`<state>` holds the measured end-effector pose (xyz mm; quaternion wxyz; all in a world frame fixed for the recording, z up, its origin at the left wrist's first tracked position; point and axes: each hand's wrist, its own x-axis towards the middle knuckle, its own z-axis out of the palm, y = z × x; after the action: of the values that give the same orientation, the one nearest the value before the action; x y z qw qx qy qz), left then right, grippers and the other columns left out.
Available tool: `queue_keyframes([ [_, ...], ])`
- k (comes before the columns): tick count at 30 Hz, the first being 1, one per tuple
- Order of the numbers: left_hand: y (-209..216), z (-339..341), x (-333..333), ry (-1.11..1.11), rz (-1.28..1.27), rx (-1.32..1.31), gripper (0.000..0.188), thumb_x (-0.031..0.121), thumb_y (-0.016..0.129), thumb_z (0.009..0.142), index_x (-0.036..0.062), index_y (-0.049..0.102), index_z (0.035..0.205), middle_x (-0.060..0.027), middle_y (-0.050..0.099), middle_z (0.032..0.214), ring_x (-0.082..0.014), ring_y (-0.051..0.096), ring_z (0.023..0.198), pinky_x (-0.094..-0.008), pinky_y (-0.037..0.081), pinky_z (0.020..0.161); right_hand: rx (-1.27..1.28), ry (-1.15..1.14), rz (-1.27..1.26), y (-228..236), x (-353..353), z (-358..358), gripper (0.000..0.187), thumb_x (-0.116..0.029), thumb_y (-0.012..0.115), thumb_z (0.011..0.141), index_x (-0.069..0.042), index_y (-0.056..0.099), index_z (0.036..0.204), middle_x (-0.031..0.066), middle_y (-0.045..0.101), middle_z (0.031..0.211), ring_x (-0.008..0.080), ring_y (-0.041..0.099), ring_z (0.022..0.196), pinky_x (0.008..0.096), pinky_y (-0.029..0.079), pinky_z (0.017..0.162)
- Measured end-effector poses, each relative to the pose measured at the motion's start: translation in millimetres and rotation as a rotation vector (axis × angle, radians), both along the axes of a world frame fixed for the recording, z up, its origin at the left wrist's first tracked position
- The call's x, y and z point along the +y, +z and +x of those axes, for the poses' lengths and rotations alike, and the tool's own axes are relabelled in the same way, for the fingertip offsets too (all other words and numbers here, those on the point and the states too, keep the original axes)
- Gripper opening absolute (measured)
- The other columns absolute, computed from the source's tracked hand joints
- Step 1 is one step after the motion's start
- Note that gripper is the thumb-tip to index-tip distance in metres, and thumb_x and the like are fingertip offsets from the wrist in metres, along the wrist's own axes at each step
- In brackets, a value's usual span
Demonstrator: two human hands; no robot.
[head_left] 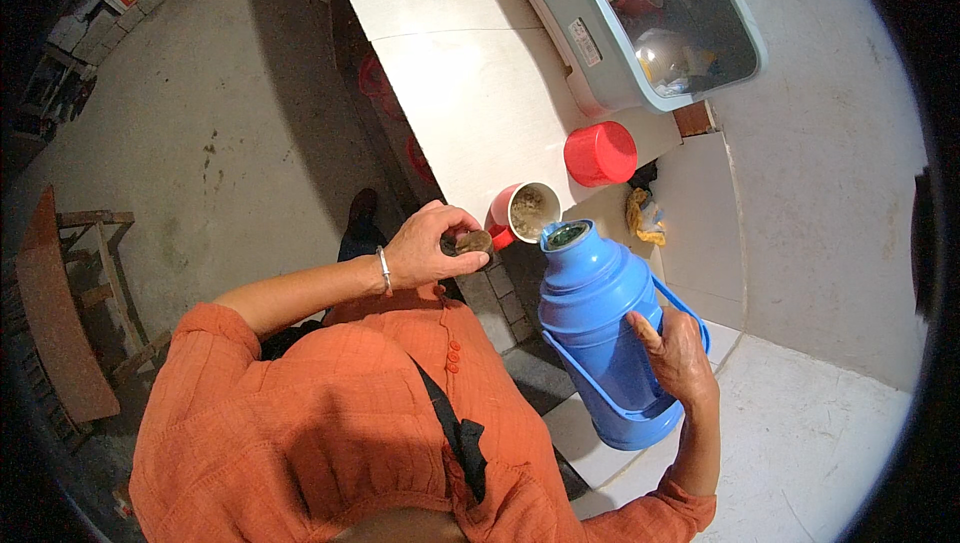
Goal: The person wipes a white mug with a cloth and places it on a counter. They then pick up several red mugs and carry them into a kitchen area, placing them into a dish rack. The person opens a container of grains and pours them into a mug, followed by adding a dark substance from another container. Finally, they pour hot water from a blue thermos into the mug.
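Observation:
My right hand (pixel 682 361) grips a blue thermos flask (pixel 592 308) at its side, near the handle. The flask is uncapped and tilted, its mouth close to the rim of a red mug (pixel 507 205) with a white inside. Brownish stuff lies in the mug, which stands at the near corner of the counter; no stream of liquid can be made out. Between the fingers of my left hand (pixel 428 246), beside the mug's handle, is a dark brown cork stopper (pixel 472 242). A red cup-shaped lid (pixel 603 155) rests on the counter behind the mug.
A grey-blue plastic bin (pixel 590 68) holding several red cups stands at the back of the white counter (pixel 440 73). Yellow-and-black cloth or packaging (pixel 646 218) sits by the right wall. A wooden stand (pixel 75 313) is on the floor at far left.

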<state>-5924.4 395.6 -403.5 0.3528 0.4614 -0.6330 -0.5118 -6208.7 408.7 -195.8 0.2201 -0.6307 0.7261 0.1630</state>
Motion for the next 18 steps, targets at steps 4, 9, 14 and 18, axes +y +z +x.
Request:
queue_keyframes([
  [4, 0, -1, 0, -0.029, -0.004, 0.011, 0.040, 0.033, 0.074, 0.072, 0.0036, 0.063, 0.096, -0.0061, 0.058, 0.084, -0.0182, 0.052, 0.082, -0.0311, 0.044, 0.074, 0.009, 0.008, -0.023, 2, 7, -2, 0.062, -0.047, 0.057, 0.087, 0.012, 0.057, 0.069, 0.0334, 0.055, 0.069, 0.0439, 0.059, 0.067, 0.0476, 0.046, 0.065],
  [9, 1, 0, 1, -0.011, -0.006, 0.012, 0.040, 0.034, 0.074, 0.072, 0.0040, 0.063, 0.096, -0.0064, 0.058, 0.084, -0.0184, 0.052, 0.081, -0.0312, 0.044, 0.074, -0.011, -0.014, -0.001, 0, 4, 0, 0.063, -0.047, 0.057, 0.087, 0.013, 0.056, 0.069, 0.0340, 0.055, 0.070, 0.0452, 0.058, 0.068, 0.0476, 0.046, 0.065],
  [14, -1, 0, -1, -0.022, -0.004, 0.003, 0.040, 0.034, 0.074, 0.072, 0.0037, 0.063, 0.096, -0.0067, 0.058, 0.084, -0.0187, 0.053, 0.082, -0.0316, 0.045, 0.074, 0.005, 0.020, -0.023, 0, 7, -1, 0.063, -0.047, 0.057, 0.087, 0.013, 0.056, 0.069, 0.0338, 0.054, 0.069, 0.0442, 0.058, 0.066, 0.0471, 0.047, 0.065],
  [18, 0, -1, -2, -0.022, -0.011, 0.011, 0.041, 0.035, 0.074, 0.072, 0.0036, 0.063, 0.097, -0.0069, 0.059, 0.085, -0.0190, 0.053, 0.083, -0.0318, 0.045, 0.074, 0.013, -0.044, 0.018, 4, 7, 4, 0.062, -0.046, 0.058, 0.087, 0.013, 0.056, 0.069, 0.0341, 0.054, 0.069, 0.0440, 0.058, 0.066, 0.0470, 0.047, 0.065],
])
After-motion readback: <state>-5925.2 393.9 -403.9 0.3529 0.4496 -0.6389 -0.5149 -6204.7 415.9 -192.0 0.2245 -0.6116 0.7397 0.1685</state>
